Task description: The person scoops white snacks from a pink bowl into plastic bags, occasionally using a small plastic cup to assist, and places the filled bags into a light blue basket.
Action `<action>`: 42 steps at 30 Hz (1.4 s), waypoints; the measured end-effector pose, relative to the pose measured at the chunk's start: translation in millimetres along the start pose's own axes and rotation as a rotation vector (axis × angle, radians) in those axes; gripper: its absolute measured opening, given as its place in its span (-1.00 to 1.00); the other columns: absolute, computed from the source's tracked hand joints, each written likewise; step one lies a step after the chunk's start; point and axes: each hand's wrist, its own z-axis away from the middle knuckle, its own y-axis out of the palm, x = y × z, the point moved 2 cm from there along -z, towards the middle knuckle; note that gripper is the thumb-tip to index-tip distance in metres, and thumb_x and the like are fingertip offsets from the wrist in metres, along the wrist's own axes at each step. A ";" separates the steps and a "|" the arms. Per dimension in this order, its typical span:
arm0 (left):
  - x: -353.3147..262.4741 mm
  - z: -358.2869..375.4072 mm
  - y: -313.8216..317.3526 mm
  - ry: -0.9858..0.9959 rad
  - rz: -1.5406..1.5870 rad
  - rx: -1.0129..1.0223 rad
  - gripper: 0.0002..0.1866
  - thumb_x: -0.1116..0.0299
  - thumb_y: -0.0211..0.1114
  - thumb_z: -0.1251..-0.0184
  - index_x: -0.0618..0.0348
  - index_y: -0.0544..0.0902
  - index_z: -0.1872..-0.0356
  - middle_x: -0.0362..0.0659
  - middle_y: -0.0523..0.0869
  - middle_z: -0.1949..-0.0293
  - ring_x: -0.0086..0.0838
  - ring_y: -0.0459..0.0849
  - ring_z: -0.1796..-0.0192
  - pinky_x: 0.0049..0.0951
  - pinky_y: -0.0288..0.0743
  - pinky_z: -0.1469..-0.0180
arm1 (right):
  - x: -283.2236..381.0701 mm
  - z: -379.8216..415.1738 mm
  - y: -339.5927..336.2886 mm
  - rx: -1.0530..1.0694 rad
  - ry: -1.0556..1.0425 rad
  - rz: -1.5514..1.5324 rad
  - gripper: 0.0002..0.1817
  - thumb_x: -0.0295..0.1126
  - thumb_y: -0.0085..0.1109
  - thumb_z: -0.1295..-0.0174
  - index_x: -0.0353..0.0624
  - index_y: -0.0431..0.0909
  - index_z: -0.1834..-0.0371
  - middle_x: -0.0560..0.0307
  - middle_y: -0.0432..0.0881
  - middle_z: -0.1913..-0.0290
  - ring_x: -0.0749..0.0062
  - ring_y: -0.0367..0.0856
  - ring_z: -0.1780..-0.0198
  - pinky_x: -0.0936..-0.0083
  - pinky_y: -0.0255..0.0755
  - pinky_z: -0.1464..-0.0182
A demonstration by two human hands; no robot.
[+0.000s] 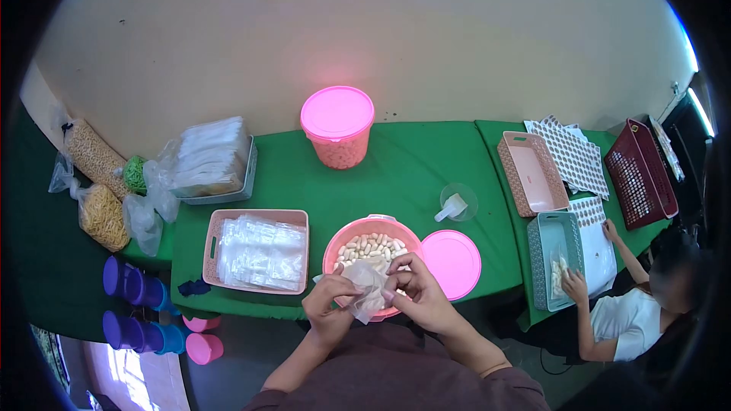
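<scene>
Plastic pouch (368, 289), small and clear, is pinched between both hands at the near rim of the pink bowl (335, 247) of pale capsules. Left hand (329, 306) and right hand (417, 294) each have fingers closed on its edges. Just right lies a pink lid (453, 262); left, a pink tray (215, 230) of pouches. Far behind stands a lidded pink tub (338, 126). A co-worker's hand (575, 285) reaches into a teal basket (537, 251) at right.
</scene>
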 end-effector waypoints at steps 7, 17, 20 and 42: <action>2.3 3.6 3.9 0.126 0.061 -0.043 -0.73 0.63 0.49 0.18 0.13 0.63 0.42 -0.17 0.67 0.43 -0.35 0.69 0.29 -0.06 0.46 -0.21 | 1.5 1.5 -6.6 0.230 0.054 -0.256 -0.53 -0.56 0.14 -0.23 -0.12 0.15 -0.13 0.23 0.44 0.32 0.59 0.42 0.22 0.56 0.33 0.09; -7.8 13.5 2.6 0.345 -0.099 -0.040 -0.76 0.64 0.47 0.15 0.06 0.64 0.50 -0.28 0.46 0.59 -0.50 0.58 0.43 -0.19 0.62 -0.06 | -6.7 3.0 -11.7 0.317 -0.079 -0.214 -0.50 -0.61 0.16 -0.15 -0.14 0.19 -0.13 0.17 0.51 0.32 0.57 0.45 0.26 0.56 0.33 0.11; -9.2 14.0 4.5 0.456 -0.225 0.023 -0.77 0.62 0.46 0.14 0.02 0.66 0.46 -0.30 0.45 0.58 -0.52 0.57 0.44 -0.20 0.62 -0.06 | -5.0 3.0 -10.5 0.190 -0.142 0.078 -0.50 -0.60 0.21 -0.11 -0.16 0.27 -0.12 0.19 0.50 0.33 0.55 0.48 0.24 0.54 0.35 0.08; 2.0 2.2 0.2 0.367 -0.368 0.190 -0.63 0.36 0.49 0.06 -0.03 0.54 0.19 -0.23 0.64 0.19 -0.33 0.64 0.01 0.08 0.16 -0.39 | -7.9 -2.9 -21.0 0.094 -0.099 0.293 -0.45 -0.50 0.28 -0.15 -0.19 0.25 -0.19 0.22 0.51 0.39 0.58 0.51 0.28 0.54 0.39 0.10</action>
